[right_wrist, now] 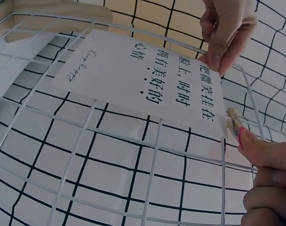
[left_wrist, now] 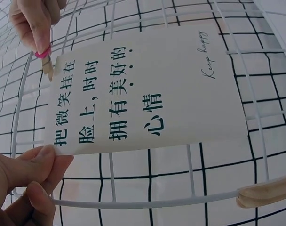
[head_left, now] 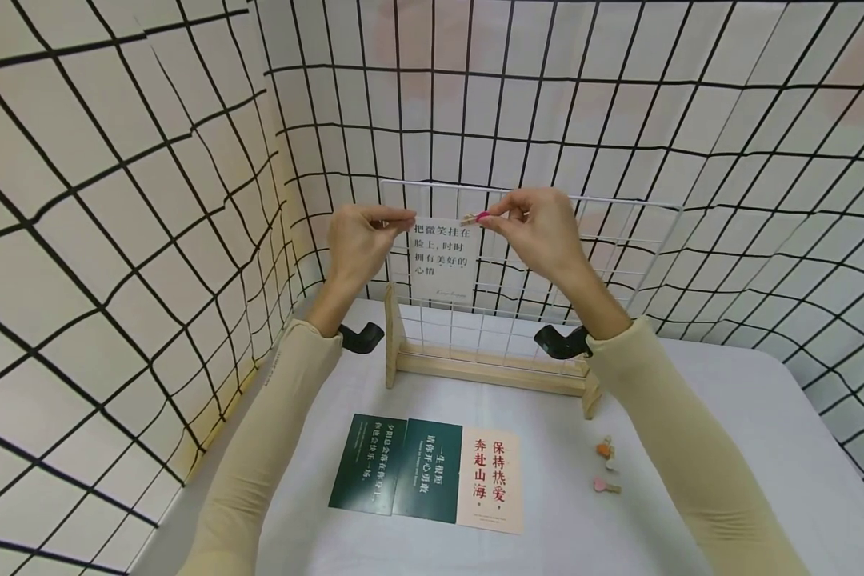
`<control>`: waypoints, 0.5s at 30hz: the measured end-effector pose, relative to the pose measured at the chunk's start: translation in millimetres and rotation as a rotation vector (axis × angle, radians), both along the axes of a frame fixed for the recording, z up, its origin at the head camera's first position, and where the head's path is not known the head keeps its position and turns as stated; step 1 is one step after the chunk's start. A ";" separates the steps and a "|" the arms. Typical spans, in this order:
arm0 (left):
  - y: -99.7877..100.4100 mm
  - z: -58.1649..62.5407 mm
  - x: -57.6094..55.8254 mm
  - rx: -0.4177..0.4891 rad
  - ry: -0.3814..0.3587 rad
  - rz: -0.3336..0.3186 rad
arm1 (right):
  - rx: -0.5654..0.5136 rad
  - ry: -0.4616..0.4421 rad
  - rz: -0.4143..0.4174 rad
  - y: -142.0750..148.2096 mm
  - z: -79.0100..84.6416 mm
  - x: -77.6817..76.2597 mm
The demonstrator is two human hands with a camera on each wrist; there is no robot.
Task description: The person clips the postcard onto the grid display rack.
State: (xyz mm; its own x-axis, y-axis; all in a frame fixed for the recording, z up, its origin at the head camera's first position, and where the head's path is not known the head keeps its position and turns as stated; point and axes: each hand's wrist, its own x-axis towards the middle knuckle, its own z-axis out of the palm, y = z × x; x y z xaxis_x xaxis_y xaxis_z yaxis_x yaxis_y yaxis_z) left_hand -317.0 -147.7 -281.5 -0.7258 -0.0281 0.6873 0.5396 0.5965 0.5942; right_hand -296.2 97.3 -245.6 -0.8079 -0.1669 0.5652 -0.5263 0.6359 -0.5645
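Observation:
A white card [head_left: 442, 264] with dark Chinese writing stands upright against a white wire grid rack [head_left: 518, 312]. My left hand [head_left: 360, 240] pinches the card's upper left corner between thumb and fingertips. Between the thumb and fingers of my right hand [head_left: 543, 232] is a small wooden clothespin [right_wrist: 234, 121] with a pink decoration. Its wooden tip is right at the card's upper right corner, as the left wrist view shows at the clothespin [left_wrist: 47, 66].
Below the rack's wooden base [head_left: 490, 374], two dark green cards [head_left: 427, 472] and a pale pink card [head_left: 491, 480] lie side by side on the white table. Several decorated clothespins [head_left: 606, 485] lie to their right. Black-lined grid fabric surrounds the table.

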 end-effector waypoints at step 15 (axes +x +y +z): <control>3.9 -2.6 1.5 -0.017 0.029 0.046 | 0.111 -0.004 -0.078 -10.8 4.3 1.9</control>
